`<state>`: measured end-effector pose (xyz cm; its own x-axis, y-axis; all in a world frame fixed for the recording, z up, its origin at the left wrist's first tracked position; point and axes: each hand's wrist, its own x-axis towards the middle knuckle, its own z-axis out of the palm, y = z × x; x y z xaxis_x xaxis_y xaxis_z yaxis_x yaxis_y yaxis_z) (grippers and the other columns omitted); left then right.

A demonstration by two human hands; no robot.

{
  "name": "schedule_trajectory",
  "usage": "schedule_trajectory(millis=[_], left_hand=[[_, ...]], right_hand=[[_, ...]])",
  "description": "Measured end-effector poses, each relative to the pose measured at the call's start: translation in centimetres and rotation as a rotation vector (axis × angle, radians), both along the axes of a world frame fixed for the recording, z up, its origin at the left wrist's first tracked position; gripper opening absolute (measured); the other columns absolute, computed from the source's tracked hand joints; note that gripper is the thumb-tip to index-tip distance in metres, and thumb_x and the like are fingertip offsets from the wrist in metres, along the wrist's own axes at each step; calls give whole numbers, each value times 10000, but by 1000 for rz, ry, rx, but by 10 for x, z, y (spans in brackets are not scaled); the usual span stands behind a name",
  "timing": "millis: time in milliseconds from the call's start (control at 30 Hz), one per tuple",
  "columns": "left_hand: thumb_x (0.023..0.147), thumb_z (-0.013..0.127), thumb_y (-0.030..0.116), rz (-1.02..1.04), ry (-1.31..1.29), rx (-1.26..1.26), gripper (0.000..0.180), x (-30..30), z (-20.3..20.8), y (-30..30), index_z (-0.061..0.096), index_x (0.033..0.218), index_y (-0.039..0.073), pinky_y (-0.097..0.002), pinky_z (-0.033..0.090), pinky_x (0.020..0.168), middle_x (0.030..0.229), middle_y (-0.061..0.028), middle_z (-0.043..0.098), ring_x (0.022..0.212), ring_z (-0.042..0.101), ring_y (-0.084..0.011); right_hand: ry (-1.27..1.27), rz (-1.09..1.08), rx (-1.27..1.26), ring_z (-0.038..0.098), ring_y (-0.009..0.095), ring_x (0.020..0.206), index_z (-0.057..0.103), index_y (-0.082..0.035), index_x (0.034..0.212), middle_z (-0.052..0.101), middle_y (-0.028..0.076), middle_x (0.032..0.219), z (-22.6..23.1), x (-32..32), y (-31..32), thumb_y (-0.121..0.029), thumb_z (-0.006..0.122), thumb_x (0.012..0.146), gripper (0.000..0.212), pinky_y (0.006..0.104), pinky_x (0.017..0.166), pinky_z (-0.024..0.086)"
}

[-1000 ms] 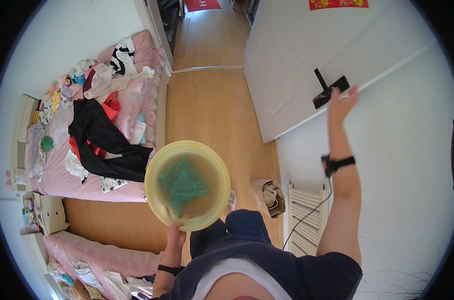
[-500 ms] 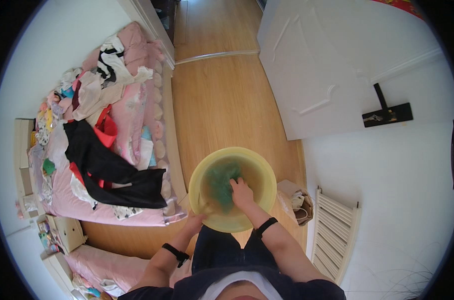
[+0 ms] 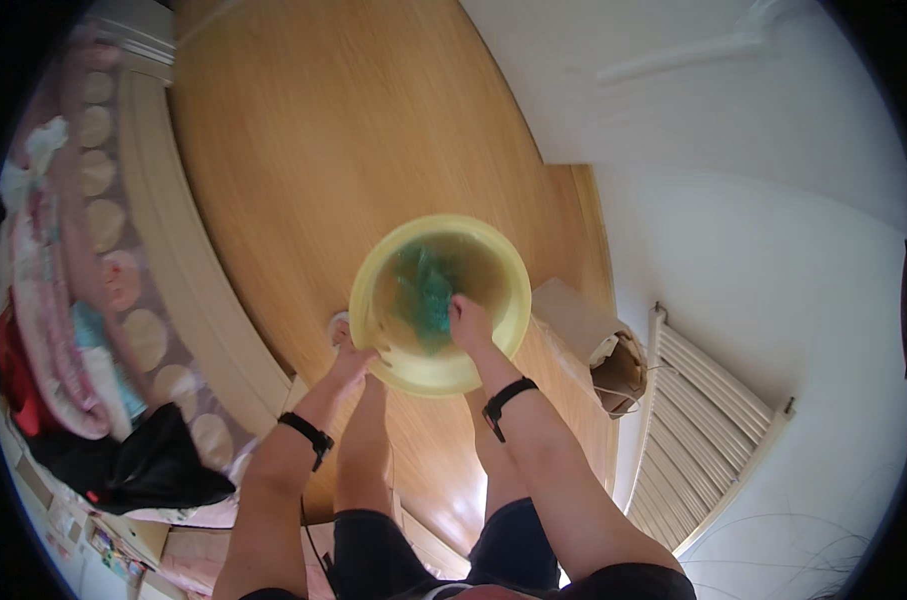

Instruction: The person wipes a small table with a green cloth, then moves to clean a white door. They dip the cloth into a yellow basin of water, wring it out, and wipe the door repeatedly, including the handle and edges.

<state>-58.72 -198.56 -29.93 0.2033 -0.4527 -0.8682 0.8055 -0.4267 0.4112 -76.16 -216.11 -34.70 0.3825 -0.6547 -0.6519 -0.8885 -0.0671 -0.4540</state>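
A round, pale yellow basin (image 3: pixel 522 280) stands out in front of me, above or on the wooden floor; I cannot tell which. Brownish, cloudy water fills it, and a crumpled green cloth (image 3: pixel 423 300) lies in the water. My left hand (image 3: pixel 349 364) grips the basin's near left rim, the thumb over the edge. Inside the basin, my right hand (image 3: pixel 470 324) is closed with its fingers at the right side of the green cloth. Both wrists carry black bands.
On the left a bed (image 3: pixel 153 240) holds piled clothes, among them a black garment (image 3: pixel 133 465). To the right are a brown paper bag (image 3: pixel 618 370) and a white radiator (image 3: pixel 708 430) by the wall. Wooden floor (image 3: pixel 323 130) stretches beyond the basin.
The view has tipped down towards the floor, and my legs show more. My right hand's fingers have closed at the green cloth, which now bunches higher in the water. My left hand stays on the rim.
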Motion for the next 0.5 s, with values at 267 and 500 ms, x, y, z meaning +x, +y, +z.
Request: schedule_trajectory(millis=[267, 500], left_hand=[[763, 565, -114, -206, 61, -18, 508, -4, -170, -29, 524, 1255, 3, -323, 553, 774, 1053, -103, 666, 926, 661, -203], [784, 566, -97, -284, -2, -74, 507, -2, -215, -48, 510, 1279, -2, -335, 538, 824, 1118, -92, 652, 998, 637, -190]], right_hand=[[35, -481, -18, 647, 370, 1016, 541, -79, 1248, 666, 167, 1141, -144, -40, -19, -200, 591, 929, 345, 479, 836, 506], [49, -295, 42, 626, 400, 1023, 528, -89, 1246, 615, 217, 1139, -221, -35, -9, -227, 699, 838, 464, 490, 850, 506]])
